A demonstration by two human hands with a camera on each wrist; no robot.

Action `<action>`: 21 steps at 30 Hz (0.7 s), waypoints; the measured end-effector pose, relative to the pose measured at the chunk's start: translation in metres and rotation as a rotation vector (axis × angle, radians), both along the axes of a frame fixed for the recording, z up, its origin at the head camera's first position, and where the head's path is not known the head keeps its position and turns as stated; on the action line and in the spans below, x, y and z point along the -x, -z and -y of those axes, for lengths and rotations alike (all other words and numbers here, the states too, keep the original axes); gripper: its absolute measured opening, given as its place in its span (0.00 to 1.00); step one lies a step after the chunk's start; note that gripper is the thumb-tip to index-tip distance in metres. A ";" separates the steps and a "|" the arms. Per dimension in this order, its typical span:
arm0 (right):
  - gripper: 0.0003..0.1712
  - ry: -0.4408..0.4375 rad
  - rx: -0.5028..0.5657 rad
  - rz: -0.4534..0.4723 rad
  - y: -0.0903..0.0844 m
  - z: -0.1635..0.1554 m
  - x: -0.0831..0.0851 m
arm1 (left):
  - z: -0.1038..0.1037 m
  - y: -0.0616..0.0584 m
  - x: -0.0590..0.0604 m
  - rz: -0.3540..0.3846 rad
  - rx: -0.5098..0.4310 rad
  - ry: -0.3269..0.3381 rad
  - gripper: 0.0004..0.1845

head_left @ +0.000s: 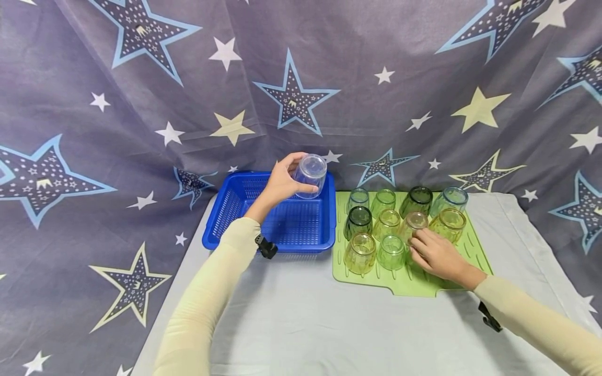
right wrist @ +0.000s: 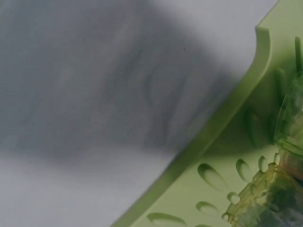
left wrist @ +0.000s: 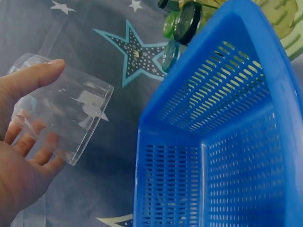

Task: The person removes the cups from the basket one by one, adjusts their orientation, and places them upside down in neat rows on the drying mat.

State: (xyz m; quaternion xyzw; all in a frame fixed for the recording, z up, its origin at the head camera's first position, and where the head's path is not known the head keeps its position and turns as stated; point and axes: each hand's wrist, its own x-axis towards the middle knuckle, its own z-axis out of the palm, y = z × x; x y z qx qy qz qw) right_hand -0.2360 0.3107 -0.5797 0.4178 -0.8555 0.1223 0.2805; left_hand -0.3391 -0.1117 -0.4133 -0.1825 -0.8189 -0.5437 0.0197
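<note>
My left hand [head_left: 282, 181] holds a clear glass [head_left: 314, 175] mouth down, over the back right part of a blue plastic basket [head_left: 211, 230]. In the left wrist view the thumb lies along one side of the clear glass [left wrist: 75, 106] and the fingers curl round the other. On a green drying mat [head_left: 414, 287], my right hand [head_left: 437, 255] grips a pinkish glass [head_left: 416, 220] in the middle row, its fingers partly hiding the lower side. Close by stand a yellow glass [head_left: 448, 225] and a light green glass [head_left: 391, 252]. The right hand is outside the right wrist view.
Several more upturned glasses share the mat, among them a dark one [head_left: 358, 223], a dark green one [head_left: 417, 201] and a blue-rimmed one [head_left: 450, 201]. A white cloth [head_left: 329, 329] covers the table. Behind hangs a grey curtain [head_left: 362, 104] with stars.
</note>
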 end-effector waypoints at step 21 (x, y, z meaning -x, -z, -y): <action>0.24 0.006 0.182 -0.233 -0.102 0.034 0.043 | -0.030 -0.006 -0.001 -0.020 -0.050 0.061 0.45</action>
